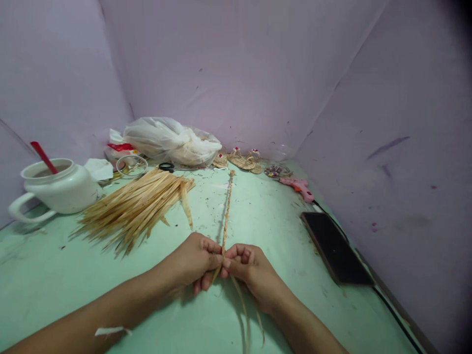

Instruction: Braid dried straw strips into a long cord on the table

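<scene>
A thin braid of dried straw-like fibre (227, 211) stretches away from me over the pale green tabletop (273, 236). At its near end, my left hand (202, 260) pinches it between thumb and fingers. My right hand (247, 270) closes on the same end from the other side, the fingertips almost meeting. Loose strands (241, 300) trail from between the hands toward me. To the left of the braid lies a spread bundle of flat dried fibre strips (136, 206).
A white mug (70, 184) with a red stick stands far left. Behind are a tied plastic bag (173, 140), black-handled scissors (166, 167) and small woven pieces (245, 160). A pink glue gun (300, 187) and a dark phone (336, 250) with a cable lie right.
</scene>
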A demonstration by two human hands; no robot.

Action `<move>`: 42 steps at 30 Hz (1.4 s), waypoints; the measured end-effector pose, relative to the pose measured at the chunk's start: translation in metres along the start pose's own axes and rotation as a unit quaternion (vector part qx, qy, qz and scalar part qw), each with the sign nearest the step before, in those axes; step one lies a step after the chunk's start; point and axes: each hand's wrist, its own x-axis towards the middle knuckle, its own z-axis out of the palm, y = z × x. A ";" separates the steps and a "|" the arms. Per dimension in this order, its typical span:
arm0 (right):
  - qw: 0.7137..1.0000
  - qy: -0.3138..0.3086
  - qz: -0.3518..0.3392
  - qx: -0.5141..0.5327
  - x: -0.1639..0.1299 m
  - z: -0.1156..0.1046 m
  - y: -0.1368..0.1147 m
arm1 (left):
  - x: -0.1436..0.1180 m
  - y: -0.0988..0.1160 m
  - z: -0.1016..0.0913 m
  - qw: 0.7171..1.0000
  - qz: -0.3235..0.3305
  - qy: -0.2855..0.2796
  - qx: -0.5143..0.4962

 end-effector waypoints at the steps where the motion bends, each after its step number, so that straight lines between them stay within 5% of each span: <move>1: 1.000 -0.002 -0.006 -0.007 0.001 0.000 0.000 | 0.002 -0.003 0.002 1.000 -0.002 -0.017 0.000; 5: 0.995 0.020 -0.031 -0.089 0.002 0.000 0.003 | 0.008 -0.012 0.006 0.998 0.015 0.015 0.065; 9: 0.966 0.062 -0.100 -0.231 -0.004 -0.002 0.006 | 0.008 -0.015 0.005 0.970 0.129 0.090 0.186; 15: 0.861 0.153 -0.192 -0.446 -0.019 -0.002 0.005 | 0.007 -0.017 0.011 0.959 0.138 0.106 0.222; 21: 0.797 0.123 -0.240 -0.540 -0.029 0.005 0.010 | 0.010 -0.019 0.018 0.973 0.110 0.115 0.167; 28: 0.636 0.159 -0.422 -0.626 -0.027 0.012 0.030 | 0.011 -0.021 0.012 0.989 0.107 0.050 0.091; 30: 0.617 0.149 -0.438 -0.637 -0.029 0.014 0.031 | 0.010 -0.020 0.008 0.983 0.137 0.045 0.112; 32: 0.654 0.112 -0.420 -0.618 -0.033 0.012 0.027 | 0.009 -0.019 0.005 0.983 0.146 0.029 0.110; 34: 0.727 0.089 -0.400 -0.551 -0.036 0.008 0.019 | 0.007 -0.017 0.003 0.986 0.138 0.006 0.091; 36: 0.811 0.133 -0.365 -0.438 -0.035 0.003 0.010 | 0.005 -0.015 0.002 0.989 0.132 -0.007 0.068; 39: 0.938 0.170 -0.209 -0.219 -0.026 -0.002 -0.001 | 0.002 -0.011 0.001 0.988 0.146 -0.023 0.051; 42: 0.998 0.027 -0.023 -0.053 -0.014 0.001 -0.003 | 0.003 -0.011 0.001 0.984 0.163 -0.050 0.044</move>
